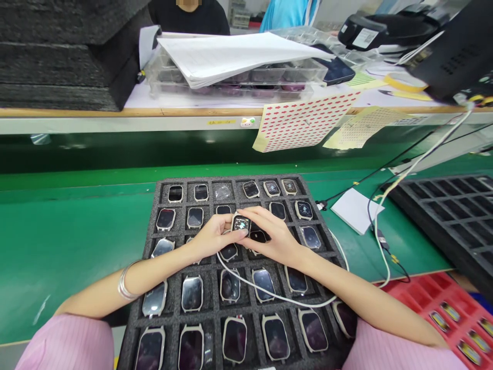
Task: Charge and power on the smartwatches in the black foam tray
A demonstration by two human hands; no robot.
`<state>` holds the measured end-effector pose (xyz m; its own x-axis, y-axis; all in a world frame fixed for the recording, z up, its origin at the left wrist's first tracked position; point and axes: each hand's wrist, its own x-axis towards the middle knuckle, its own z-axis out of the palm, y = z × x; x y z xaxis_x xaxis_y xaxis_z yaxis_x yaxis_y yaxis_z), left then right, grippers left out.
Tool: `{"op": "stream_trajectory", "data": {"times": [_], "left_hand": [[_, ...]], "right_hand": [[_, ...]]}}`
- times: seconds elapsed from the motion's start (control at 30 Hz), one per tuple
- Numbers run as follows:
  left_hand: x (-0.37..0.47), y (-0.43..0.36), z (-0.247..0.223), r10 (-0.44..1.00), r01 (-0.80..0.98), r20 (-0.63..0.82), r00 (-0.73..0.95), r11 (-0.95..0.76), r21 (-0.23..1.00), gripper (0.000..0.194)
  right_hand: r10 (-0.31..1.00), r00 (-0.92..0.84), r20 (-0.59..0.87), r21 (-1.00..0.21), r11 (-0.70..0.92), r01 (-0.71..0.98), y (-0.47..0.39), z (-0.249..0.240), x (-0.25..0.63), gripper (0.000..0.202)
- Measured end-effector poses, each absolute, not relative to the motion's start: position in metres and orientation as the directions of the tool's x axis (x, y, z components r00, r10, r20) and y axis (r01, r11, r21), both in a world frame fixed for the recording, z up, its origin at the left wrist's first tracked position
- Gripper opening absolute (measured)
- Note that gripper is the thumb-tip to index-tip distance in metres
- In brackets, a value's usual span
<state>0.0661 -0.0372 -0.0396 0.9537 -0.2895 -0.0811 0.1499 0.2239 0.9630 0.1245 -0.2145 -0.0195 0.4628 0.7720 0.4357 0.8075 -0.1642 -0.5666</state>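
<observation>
Over the middle of a black foam tray with square compartments (174,313), a rounded-square watch with a pale case and a lit dark face (241,224) is held up between both hands. The left hand (213,236) pinches it from the left side, a silver bangle (123,282) circling that forearm; the right hand (275,234) grips its opposite side, fingers curved round the top edge and thumb below. A thin white cable (269,297) runs from beneath the left hand, loops across the tray and passes under the right forearm; its end at the hands is hidden. Around them, rows of pale-framed watch faces with dark glass (192,294) lie in the compartments, several at the upper right also lit. The tray rests on a glossy green tabletop (77,226). To its right lie a white square paper pad (357,210) and a larger black compartment tray (408,198), with a red plastic tray (425,289) holding small yellowish pieces nearer the right forearm.
</observation>
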Motion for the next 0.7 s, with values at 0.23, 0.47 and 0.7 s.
{"op": "stream_trajectory", "data": {"times": [0.23,0.47,0.7], "left_hand": [[0.055,-0.037,-0.021,-0.378,0.191,-0.153,0.913,0.066,0.979,0.039],[0.033,-0.005,-0.017,-0.406,0.396,-0.355,0.842,0.020,0.918,0.028],[0.030,0.002,-0.026,-0.362,0.355,-0.298,0.883,0.099,0.930,0.026]], "right_hand": [[0.816,0.479,0.322,-0.607,-0.210,0.766,-0.219,0.002,0.145,0.036],[0.867,0.465,0.178,-0.373,-0.378,0.847,-0.229,-0.008,0.170,0.040],[0.937,0.332,0.104,-0.203,-0.307,0.930,-0.183,0.007,0.152,0.027]]}}
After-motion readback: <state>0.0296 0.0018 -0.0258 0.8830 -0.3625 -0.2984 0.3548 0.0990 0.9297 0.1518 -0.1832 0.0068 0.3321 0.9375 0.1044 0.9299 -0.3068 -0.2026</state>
